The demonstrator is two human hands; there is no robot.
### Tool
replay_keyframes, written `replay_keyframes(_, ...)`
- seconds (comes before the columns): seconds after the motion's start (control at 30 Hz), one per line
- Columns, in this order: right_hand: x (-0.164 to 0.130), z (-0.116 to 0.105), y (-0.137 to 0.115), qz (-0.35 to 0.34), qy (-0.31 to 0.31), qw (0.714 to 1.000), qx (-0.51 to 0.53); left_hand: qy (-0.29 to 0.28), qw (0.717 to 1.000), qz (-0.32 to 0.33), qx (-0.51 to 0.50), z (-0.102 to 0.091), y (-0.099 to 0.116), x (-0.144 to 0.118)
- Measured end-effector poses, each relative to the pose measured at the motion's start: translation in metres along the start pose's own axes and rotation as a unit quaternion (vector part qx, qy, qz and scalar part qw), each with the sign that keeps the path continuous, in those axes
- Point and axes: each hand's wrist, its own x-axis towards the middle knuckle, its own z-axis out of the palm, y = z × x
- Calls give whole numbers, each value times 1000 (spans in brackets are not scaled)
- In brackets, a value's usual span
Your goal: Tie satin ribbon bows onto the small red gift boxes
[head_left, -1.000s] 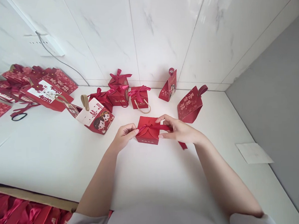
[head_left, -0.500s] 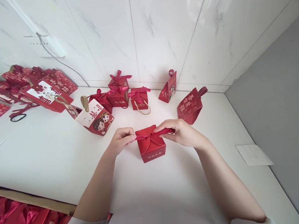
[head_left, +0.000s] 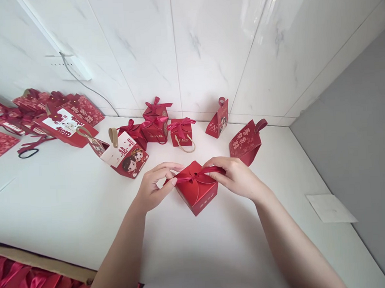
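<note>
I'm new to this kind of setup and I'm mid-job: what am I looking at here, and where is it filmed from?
There is no machine here: you see a person's bare hands. Every picture comes from one camera worn on the head, looking forward and down, so the forearms enter from the bottom.

In the middle, a red gift box sits on a white table. The left hand and the right hand each pinch the ribbon crossing its top, one on either side of the knot.

Behind it, near the tiled wall, stand a small box with a rope handle and other red boxes. An open carton at lower left holds more red, ribboned things.
</note>
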Motion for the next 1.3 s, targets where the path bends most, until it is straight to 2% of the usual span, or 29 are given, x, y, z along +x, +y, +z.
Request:
replay_keyframes(0.17, 0, 1, 4, -19, -1, 1000, -17, -11, 999, -43, 20, 2, -3, -1)
replay_keyframes(0.4, 1, -1, 16, 0, 2, 999, -53, -60, 992, -110, 0, 2, -8, -3)
replay_keyframes(0.47, 2, -1, 18, 9, 0, 998, -55, -63, 993, -87, 49, 1, -10, -2)
replay_keyframes(0.63, -1, -4, 19, 5, -24, 999, -48, -47, 991, 25, 126, -5, -13, -3)
replay_keyframes(0.77, -1, -6, 18, -29, -37, 998, -49, -33, 984, 39, 169, -10, -14, -6)
replay_keyframes(0.87, 0, -4, 22, -18, -46, 997, -65, -45, 979, 32, 197, -11, -15, -6)
replay_keyframes(0.93, 0, -3, 26, 14, -54, 995, -79, -58, 978, 3, 203, -11, -15, -6)
replay_keyframes(1.03, -2, -3, 32, 78, -93, 990, -76, -94, 980, -88, 149, -11, -16, -4)
replay_keyframes(1.1, -3, -5, 35, 112, -140, 983, -45, -149, 974, -161, 55, -12, -18, -2)
replay_keyframes(1.2, -2, -6, 34, 144, -199, 969, 40, -231, 938, -237, -101, -12, -26, 0)
replay_keyframes(1.23, -1, -5, 34, 151, -207, 964, 77, -233, 931, -251, -128, -10, -29, 1)
replay_keyframes(1.3, 3, -1, 34, 159, -203, 953, 158, -197, 931, -269, -145, -5, -37, 2)
